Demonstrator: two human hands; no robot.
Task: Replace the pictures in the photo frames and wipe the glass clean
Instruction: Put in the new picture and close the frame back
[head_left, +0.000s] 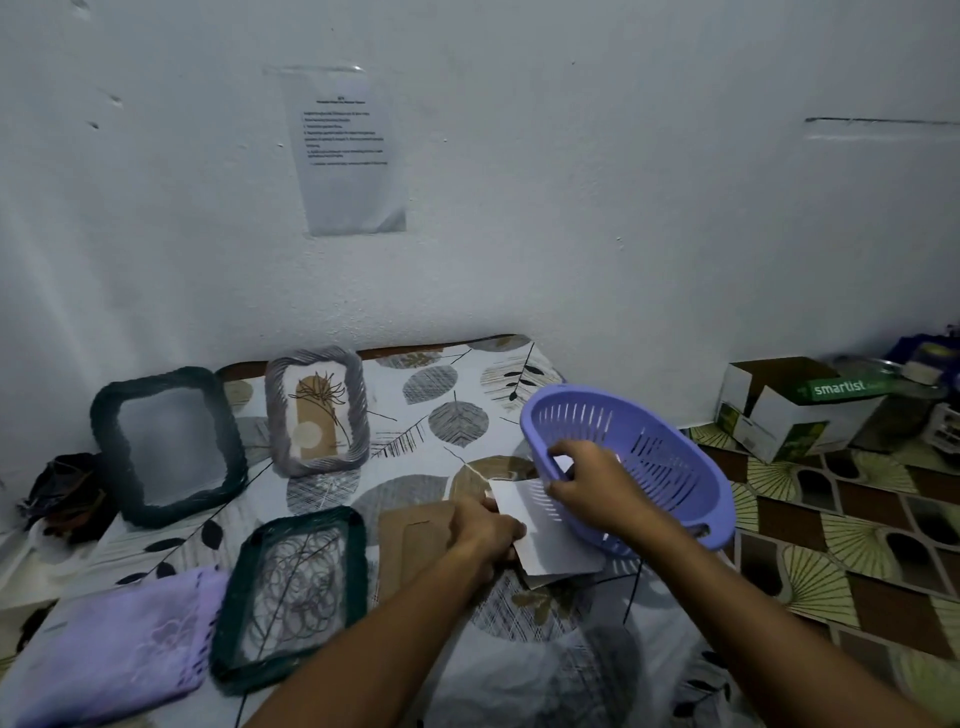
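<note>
Three woven-edged photo frames are on the leaf-patterned table. A dark frame (169, 447) leans at the back left, a grey frame (317, 413) with a plant picture stands beside it, and a green frame (293, 597) lies flat in front. My left hand (485, 535) grips the left edge of a white picture sheet (550, 540) over a brown backing board (410, 540). My right hand (592, 483) holds the rim of a tilted purple basket (670, 467), fingers curled over its edge. A purple cloth (114, 649) lies at the front left.
A white wall with a taped paper note (348, 150) rises just behind the table. A white and green cardboard box (795, 405) stands on the patterned floor at the right. Dark crumpled stuff (67, 493) sits at the far left.
</note>
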